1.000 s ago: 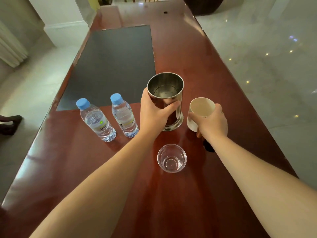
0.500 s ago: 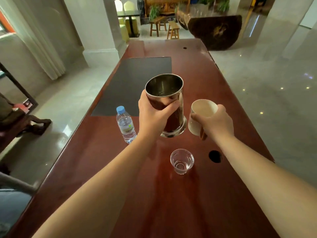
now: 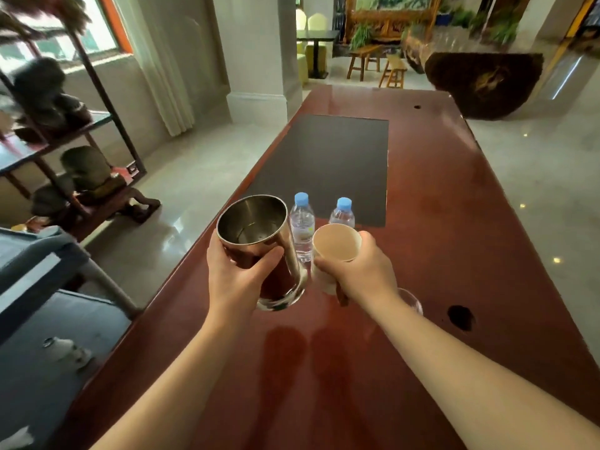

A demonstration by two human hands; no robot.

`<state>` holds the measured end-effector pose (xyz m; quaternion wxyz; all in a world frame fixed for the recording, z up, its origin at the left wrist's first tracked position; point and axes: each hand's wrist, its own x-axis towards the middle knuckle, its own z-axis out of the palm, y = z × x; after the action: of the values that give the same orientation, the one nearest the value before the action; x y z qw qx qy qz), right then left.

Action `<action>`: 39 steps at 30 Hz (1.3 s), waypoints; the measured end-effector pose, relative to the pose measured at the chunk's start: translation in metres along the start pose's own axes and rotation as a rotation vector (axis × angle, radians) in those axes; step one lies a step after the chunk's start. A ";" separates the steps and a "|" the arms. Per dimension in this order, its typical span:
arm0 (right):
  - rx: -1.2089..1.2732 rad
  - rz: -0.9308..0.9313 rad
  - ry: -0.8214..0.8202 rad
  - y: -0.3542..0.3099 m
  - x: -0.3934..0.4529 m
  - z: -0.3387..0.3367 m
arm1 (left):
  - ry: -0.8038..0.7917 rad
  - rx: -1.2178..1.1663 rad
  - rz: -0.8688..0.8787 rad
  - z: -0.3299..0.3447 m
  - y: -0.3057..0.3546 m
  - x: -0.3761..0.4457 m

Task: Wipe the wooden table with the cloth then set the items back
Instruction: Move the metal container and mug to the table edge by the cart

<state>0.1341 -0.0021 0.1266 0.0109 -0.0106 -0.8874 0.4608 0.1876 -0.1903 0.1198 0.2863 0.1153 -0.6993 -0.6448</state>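
Overhead, the left hand (image 3: 238, 277) is gripping a steel canister (image 3: 259, 251), tilted and lifted off the red wooden counter (image 3: 454, 222). Beside it, the right hand (image 3: 363, 271) is gripping a paper cup (image 3: 336, 246). Beyond both hands, two water bottles (image 3: 302, 222) are standing upright; a glass (image 3: 411, 302) is peeking from behind the right wrist.

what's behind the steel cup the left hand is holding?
Two blue-capped water bottles stand behind the steel cup, near the black mat. The left hand hides the cup's near side.
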 end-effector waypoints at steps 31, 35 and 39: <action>-0.063 -0.189 -0.530 -0.086 -0.011 0.338 | 0.538 0.241 -0.267 -0.256 -0.134 -0.043; -0.094 -0.173 -0.559 -0.085 -0.016 0.347 | 0.533 0.247 -0.298 -0.255 -0.140 -0.049; -0.094 -0.193 -0.521 -0.081 -0.017 0.352 | 0.512 0.238 -0.303 -0.258 -0.143 -0.050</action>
<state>0.1402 -0.3370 -0.0099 -0.1740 0.1923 -0.8777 0.4030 0.3402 -0.3993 -0.0306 0.3382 0.4094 -0.6498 -0.5439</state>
